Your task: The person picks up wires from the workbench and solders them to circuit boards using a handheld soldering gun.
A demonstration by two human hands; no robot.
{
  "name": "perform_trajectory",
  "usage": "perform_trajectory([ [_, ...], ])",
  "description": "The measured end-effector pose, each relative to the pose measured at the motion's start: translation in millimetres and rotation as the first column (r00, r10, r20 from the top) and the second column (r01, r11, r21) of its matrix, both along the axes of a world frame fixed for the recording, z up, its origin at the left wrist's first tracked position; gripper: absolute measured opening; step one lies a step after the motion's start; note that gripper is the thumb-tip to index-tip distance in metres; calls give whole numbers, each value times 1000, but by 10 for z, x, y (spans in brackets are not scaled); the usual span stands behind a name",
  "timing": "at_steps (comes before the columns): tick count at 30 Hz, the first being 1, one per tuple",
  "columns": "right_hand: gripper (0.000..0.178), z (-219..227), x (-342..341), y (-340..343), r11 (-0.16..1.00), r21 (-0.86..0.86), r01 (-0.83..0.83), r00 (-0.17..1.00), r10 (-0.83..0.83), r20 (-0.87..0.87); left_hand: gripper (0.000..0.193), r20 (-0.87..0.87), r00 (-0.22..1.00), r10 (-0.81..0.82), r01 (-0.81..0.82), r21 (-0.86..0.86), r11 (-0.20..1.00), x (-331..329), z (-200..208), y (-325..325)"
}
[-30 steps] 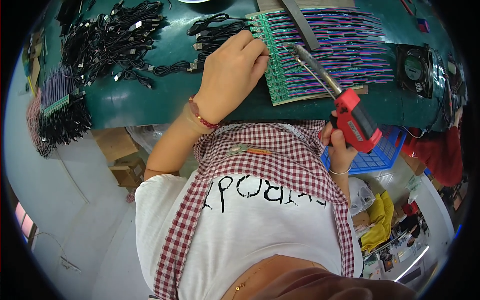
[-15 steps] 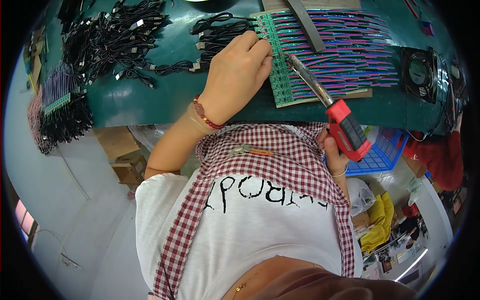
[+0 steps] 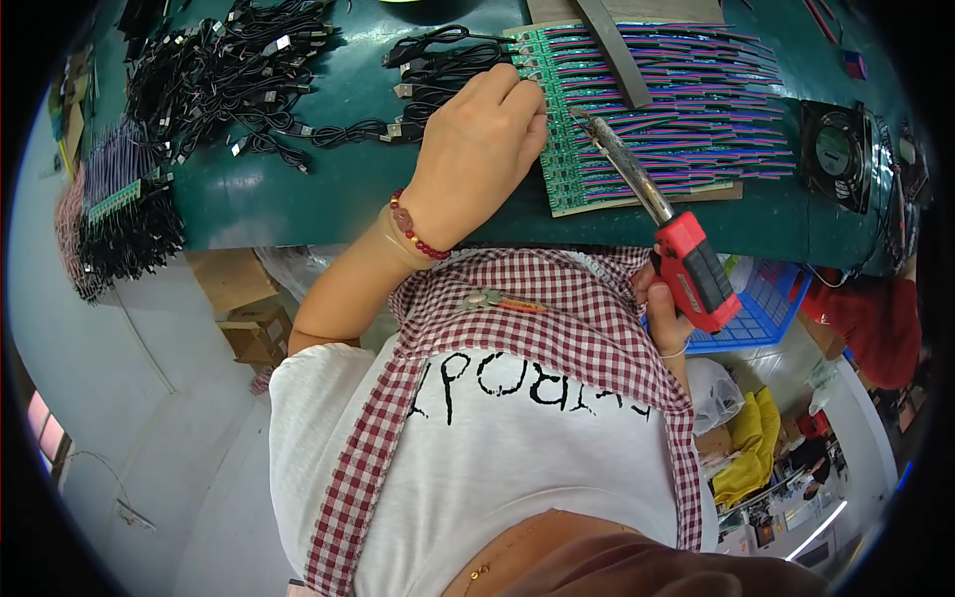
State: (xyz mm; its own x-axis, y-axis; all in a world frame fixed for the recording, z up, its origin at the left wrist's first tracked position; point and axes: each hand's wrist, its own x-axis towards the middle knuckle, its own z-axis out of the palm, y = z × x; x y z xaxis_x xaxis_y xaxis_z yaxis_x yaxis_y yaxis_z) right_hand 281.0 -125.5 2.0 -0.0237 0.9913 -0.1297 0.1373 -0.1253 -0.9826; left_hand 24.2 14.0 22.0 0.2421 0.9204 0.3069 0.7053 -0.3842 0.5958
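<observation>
In my right hand (image 3: 665, 316) is a red and black soldering iron (image 3: 696, 271) with a long metal barrel. Its tip points up and left, just over the wires beside a row of small green circuit boards (image 3: 563, 164). My left hand (image 3: 484, 144) is closed in a pinch at the left edge of these boards; its fingertips and anything between them are hidden. Rows of blue, red and black wires (image 3: 686, 129) run rightward from the boards. Black cables (image 3: 448, 62) lie just beyond my left hand, some reaching the upper boards.
A grey bar (image 3: 615, 55) lies across the wires. Heaped black USB cables (image 3: 229, 80) cover the table's left, with a wired board bundle (image 3: 119, 204) at the corner. A black fan (image 3: 834, 147) stands right. Below the table edge is a blue basket (image 3: 751, 318).
The soldering iron has shifted slightly right and down, its tip drawing away from the boards. My left hand has moved very slightly to the right and stays closed.
</observation>
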Motion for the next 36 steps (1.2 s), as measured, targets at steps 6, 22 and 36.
perform_trajectory([
  [6,46,-146,122,-78,991,63,-115,976,102,190,9,-1,1000,4,-4,-5,1000,0,9,-4],
  [22,24,-208,196,-121,999,-23,-33,995,35,88,10,-71,996,46,-47,-23,999,53,6,-17],
  [36,20,8,46,-93,992,-128,6,994,-21,-111,11,-127,992,12,-15,-25,1000,45,12,-28],
])
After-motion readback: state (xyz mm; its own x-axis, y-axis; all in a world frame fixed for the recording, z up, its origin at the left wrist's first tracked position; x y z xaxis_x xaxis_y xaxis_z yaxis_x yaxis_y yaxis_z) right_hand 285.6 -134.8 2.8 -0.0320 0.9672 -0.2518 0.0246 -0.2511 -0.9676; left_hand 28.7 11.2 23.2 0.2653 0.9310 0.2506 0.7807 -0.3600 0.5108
